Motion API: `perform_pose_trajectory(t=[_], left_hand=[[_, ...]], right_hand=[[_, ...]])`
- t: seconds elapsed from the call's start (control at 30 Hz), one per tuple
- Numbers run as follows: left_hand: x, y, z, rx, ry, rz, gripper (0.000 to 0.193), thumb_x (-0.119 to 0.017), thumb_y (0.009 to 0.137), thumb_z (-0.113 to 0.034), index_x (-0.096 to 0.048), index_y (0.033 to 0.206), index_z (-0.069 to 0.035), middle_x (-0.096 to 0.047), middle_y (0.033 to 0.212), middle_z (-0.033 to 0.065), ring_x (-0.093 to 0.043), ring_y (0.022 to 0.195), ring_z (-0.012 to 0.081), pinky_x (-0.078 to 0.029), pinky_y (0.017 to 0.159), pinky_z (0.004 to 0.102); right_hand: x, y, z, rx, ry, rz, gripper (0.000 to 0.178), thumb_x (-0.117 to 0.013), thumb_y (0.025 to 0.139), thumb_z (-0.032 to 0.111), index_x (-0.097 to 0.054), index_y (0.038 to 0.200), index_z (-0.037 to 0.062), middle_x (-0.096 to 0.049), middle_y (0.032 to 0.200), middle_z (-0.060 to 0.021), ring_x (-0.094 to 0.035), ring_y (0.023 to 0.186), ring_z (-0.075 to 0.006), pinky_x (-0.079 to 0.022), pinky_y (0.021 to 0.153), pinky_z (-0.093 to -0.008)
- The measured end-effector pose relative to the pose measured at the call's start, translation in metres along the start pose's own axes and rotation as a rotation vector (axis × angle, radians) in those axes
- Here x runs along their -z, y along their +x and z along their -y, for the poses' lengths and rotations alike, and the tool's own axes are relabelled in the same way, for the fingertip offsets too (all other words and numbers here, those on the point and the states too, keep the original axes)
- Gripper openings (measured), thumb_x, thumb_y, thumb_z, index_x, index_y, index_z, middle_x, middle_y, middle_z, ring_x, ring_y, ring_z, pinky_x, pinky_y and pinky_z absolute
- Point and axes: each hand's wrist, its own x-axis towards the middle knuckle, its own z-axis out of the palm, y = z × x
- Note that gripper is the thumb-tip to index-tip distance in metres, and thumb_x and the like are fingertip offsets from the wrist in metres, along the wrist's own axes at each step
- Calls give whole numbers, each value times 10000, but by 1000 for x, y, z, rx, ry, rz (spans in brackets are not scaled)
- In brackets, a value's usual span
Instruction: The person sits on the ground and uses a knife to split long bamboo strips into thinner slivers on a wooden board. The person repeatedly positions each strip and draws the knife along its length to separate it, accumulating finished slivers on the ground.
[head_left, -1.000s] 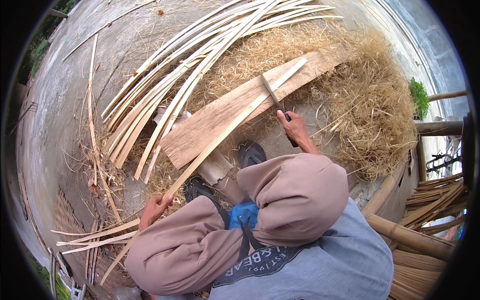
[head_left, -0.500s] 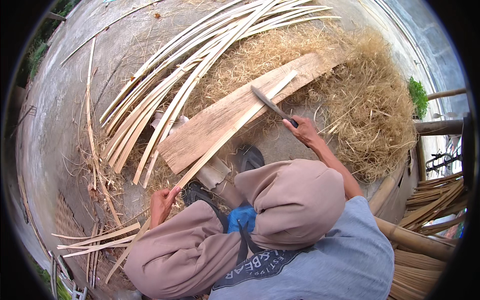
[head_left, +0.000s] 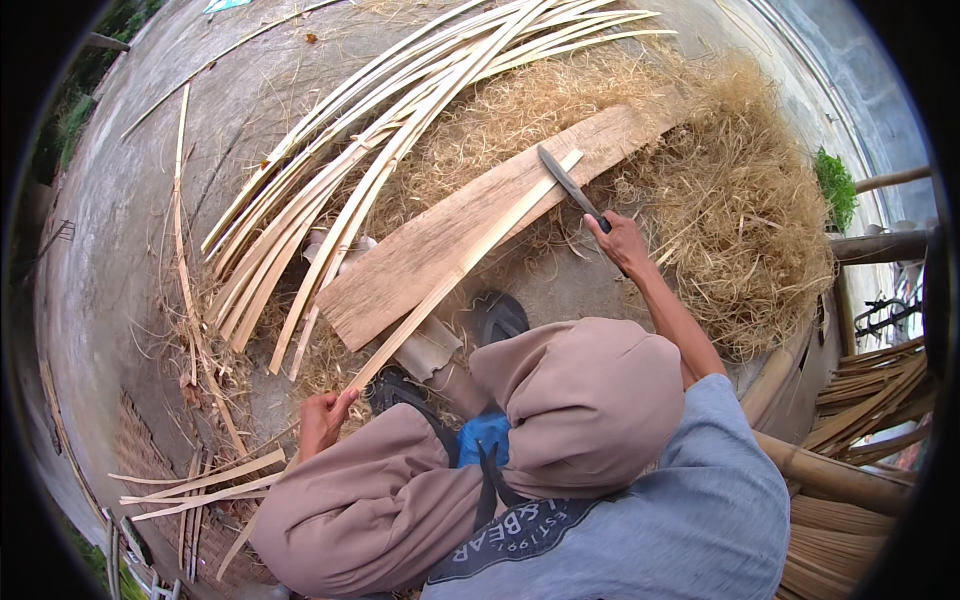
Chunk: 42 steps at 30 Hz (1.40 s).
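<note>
Left hand [head_left: 325,418] pinched on the near end of a pale split strip [head_left: 470,256], just off the plank's near left corner; right hand [head_left: 622,242] closed round the handle of a knife [head_left: 566,178], off the plank's right-hand side. Hands well apart. Strip runs aslant over the near side of the plank [head_left: 420,245], its far tip on the plank's upper half, with the blade crossing it close to that tip. Step in hand, by my reading: blade work on the strip's face, likely scraping or thinning. Next move seems to call for a flat blade, even pressure, and a steady left grip while strip and edge slide against each other. Cannot tell whether the edge bites or merely rests; the strip's underside is hidden, and whether it runs on past the left hand is lost behind the knee [head_left: 350,490]. Pale brown piece [head_left: 428,352] under the plank's near edge, mostly covered, nature unclear. Curly shavings [head_left: 740,215] heap right of the plank; long strips [head_left: 400,130] fan out beyond its left side. Stacked strips [head_left: 870,400], far right of the plank, are cut off by the lens rim.
</note>
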Motion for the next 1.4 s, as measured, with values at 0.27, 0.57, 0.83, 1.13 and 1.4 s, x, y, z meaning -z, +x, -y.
perform_pose_trajectory(t=[0.27,0.57,0.83,1.13,1.4], left_hand=[[-12,8,-20,-70,-15,121,495,-613,1054,-449,-723,822,-26,-506,580,-1,-469,565,106,-335,529,321],[-68,29,-52,-352,468,-328,436,-520,1090,-450,-660,881,-95,-661,731,229,-656,684,473,-478,592,557],[-74,30,-43,-446,510,-405,400,-520,1094,-441,-618,879,-119,-636,680,219,-648,638,462,-463,543,547],[-31,-12,9,-264,488,-268,408,-552,1081,-426,-614,847,-98,-626,693,215,-616,645,455,-444,576,544],[0,-36,69,-242,269,-324,230,-663,1032,-332,-714,1115,-124,-630,813,187,-608,706,339,-449,624,460]], right_hand=[[-21,-31,26,-181,526,-132,608,-607,1039,549,-590,718,34,-555,546,-30,-605,454,-145,-480,438,-312],[-55,-174,156,520,-15,541,468,-696,971,524,-689,978,57,-678,903,-163,-689,847,-397,-537,748,-479],[-16,-89,100,201,98,100,531,-731,974,463,-634,730,2,-610,589,-183,-548,512,-345,-460,546,-451],[-19,-48,69,111,61,224,638,-678,987,554,-618,716,-21,-551,565,-139,-595,545,-268,-476,571,-453],[12,8,32,-93,266,-216,624,-623,1007,595,-674,819,3,-588,567,-69,-647,498,-193,-497,501,-359]])
